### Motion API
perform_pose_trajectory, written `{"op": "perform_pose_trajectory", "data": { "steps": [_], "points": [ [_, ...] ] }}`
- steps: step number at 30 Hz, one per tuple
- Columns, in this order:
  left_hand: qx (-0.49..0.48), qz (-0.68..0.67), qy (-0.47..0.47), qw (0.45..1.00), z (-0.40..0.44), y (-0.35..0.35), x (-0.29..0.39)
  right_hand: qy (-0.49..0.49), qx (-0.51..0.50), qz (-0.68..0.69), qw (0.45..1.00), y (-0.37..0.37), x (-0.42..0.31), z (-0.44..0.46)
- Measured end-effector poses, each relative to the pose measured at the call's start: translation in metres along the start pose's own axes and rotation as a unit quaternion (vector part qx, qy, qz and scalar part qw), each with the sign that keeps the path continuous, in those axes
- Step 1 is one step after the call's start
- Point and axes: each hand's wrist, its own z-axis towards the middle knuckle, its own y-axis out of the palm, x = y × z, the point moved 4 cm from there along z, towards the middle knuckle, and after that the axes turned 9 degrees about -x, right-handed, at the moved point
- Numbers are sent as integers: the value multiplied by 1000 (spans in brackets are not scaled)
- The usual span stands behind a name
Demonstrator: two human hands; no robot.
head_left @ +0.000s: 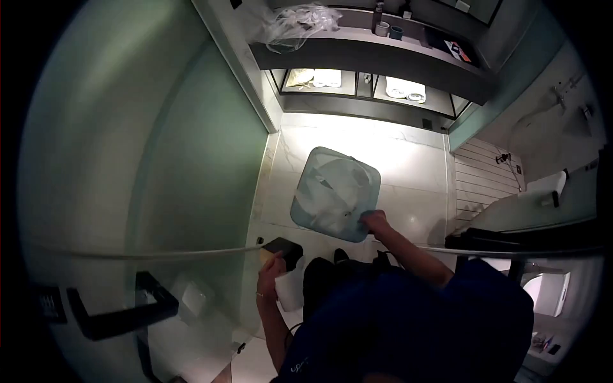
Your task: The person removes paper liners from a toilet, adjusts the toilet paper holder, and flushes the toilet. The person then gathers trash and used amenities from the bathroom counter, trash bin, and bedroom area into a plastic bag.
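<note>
My right hand (375, 221) is closed on the near right rim of a blue-grey, square bin with rounded corners (305, 216). Crumpled white, film-like material (332, 191) lies inside it. Lower left, my left hand (271, 269) has its fingers curled beside a dark object with rounded corners (290, 250). A white, roll-like thing (291, 291) sits just under that hand, partly covered by my wrist and leg. What the left fingers grip is too dim to make out.
A frosted glass door with a black handle (121, 316) stands at left. Ahead, a counter (408, 54) carries a clear plastic bag (297, 25) and cups (389, 30), above a shelf of rolled towels (405, 89). A slatted shower floor (479, 179) lies at right.
</note>
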Motion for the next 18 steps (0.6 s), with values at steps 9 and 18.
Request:
{"op": "perform_pose_trajectory", "data": {
  "steps": [9, 18],
  "points": [
    [-132, 85, -149, 976, 202, 16, 107, 262, 54, 13, 963, -60, -18, 103],
    [-278, -140, -185, 932, 318, 7, 170, 242, -65, -138, 958, -114, -64, 244]
  ]
}}
